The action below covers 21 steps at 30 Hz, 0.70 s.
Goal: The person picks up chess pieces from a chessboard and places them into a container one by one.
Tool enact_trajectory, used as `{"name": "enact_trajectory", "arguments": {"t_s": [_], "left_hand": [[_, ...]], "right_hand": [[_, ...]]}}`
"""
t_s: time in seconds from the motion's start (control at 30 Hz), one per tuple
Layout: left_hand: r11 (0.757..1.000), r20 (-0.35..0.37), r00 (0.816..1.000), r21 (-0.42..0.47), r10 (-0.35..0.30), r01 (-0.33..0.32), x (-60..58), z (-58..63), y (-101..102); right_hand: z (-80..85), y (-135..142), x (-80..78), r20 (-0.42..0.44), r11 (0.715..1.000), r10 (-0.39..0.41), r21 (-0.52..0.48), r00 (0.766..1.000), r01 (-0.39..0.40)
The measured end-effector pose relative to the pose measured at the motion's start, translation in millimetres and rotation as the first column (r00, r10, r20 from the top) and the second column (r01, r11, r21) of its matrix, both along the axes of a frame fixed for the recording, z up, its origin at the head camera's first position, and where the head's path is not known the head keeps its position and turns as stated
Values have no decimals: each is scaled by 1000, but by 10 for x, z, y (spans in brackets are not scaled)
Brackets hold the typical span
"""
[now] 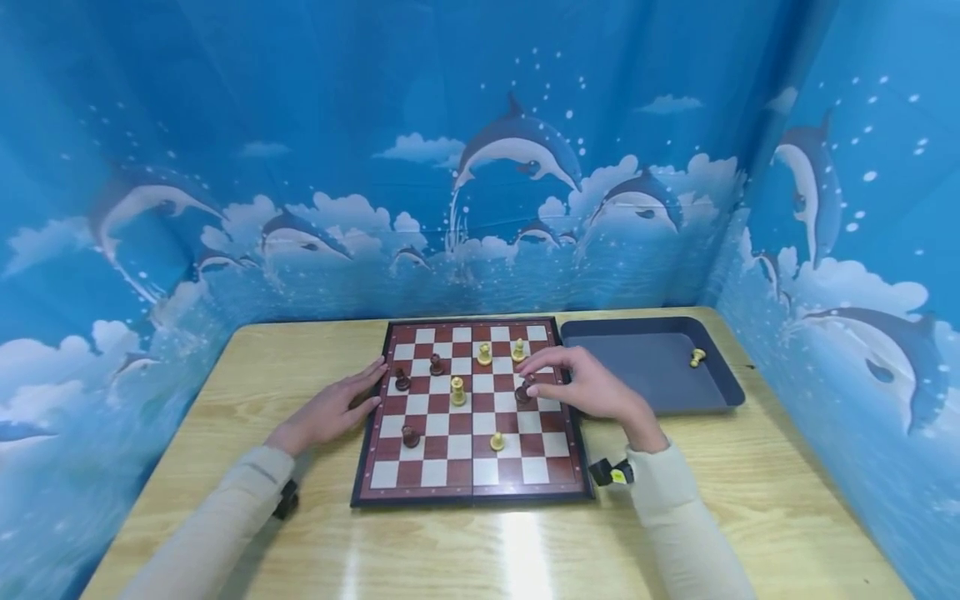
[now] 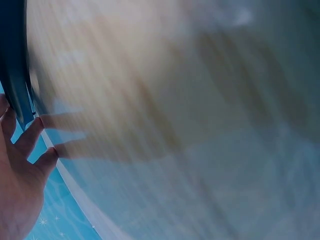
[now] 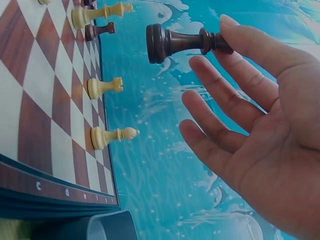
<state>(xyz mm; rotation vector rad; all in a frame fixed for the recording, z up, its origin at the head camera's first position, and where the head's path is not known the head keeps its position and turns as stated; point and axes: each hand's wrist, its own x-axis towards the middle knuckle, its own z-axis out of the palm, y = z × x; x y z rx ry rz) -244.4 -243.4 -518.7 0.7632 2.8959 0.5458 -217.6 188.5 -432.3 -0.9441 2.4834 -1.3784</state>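
Note:
My right hand (image 1: pixel 585 383) pinches a dark chess piece (image 3: pixel 180 42) by its top between thumb and index finger. The piece hangs above the chessboard (image 1: pixel 476 497), base clear of the squares in the right wrist view; its head is hidden by the fingertips. The other fingers of that hand are spread and loosely bent. My left hand (image 1: pixel 330 412) touches the board's left edge with its fingertips, fingers extended. Near the right hand stand a pale bishop (image 3: pixel 110 137) and a pale rook (image 3: pixel 102 87). A tall pale piece (image 1: pixel 458 391) stands near the board's middle.
Other dark pieces (image 1: pixel 437 363) stand on the left half, and a small pale piece (image 1: pixel 497 441) stands toward the front. A grey tray (image 1: pixel 637 406) is right of the board, with a pale chess piece (image 1: pixel 698 357) lying inside. A dolphin-print curtain (image 1: pixel 360 275) surrounds the wooden table (image 1: pixel 262 358).

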Motion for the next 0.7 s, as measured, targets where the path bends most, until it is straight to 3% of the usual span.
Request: {"name": "enact_trajectory", "arguments": {"t_s": [0.47, 0.7], "left_hand": [[1000, -7, 1000, 8, -15, 15, -22, -25, -20], [1000, -11, 1000, 4, -16, 16, -7, -21, -20]], "right_hand": [[36, 193, -29, 29, 995, -57, -75, 998, 59], [281, 200, 102, 43, 991, -112, -66, 993, 114]]}}
